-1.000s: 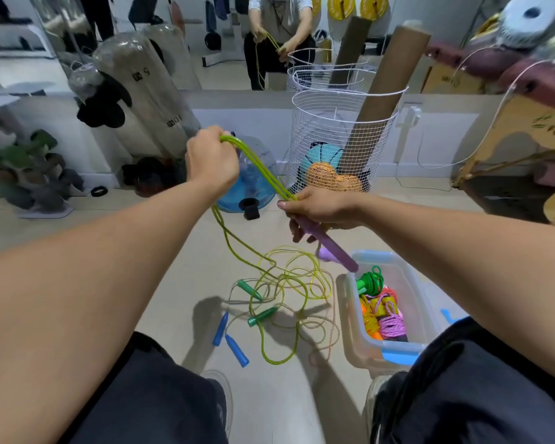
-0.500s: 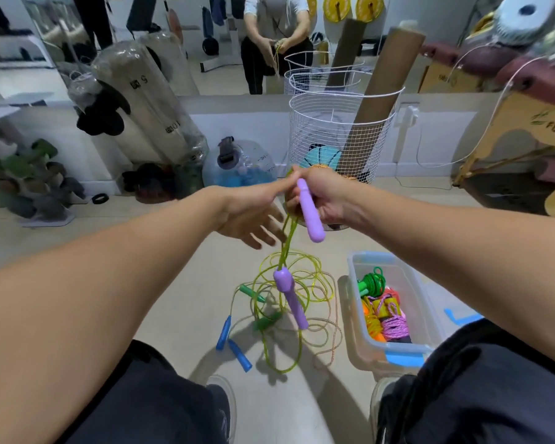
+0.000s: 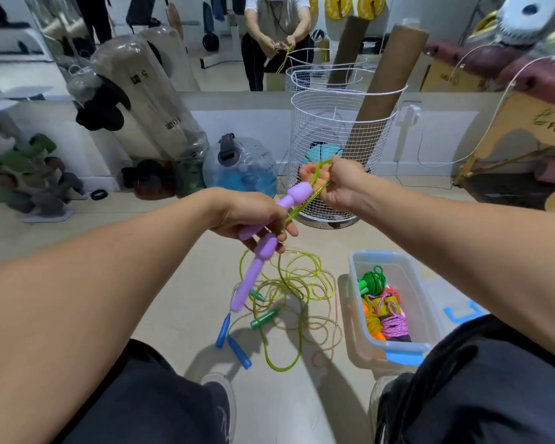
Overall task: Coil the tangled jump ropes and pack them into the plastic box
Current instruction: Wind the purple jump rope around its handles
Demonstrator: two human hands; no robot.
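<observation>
Floor ahead: tangled yellow-green ropes [image 3: 289,293] beside plastic box [image 3: 394,347], coiled bundles inside. My left hand [image 3: 253,216] grips both purple handles [image 3: 263,245]; right hand [image 3: 337,184] curled round the green cord [image 3: 305,203].

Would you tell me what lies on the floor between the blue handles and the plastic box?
In the head view, between the blue handles and the plastic box lie tangled yellow-green rope loops and a green handle on the floor.

The scene is evenly and brightly lit from above; soft shadows are cast on the floor [image 3: 180,318]. Edges are bowed by wide-angle distortion and slightly blurred.
</observation>
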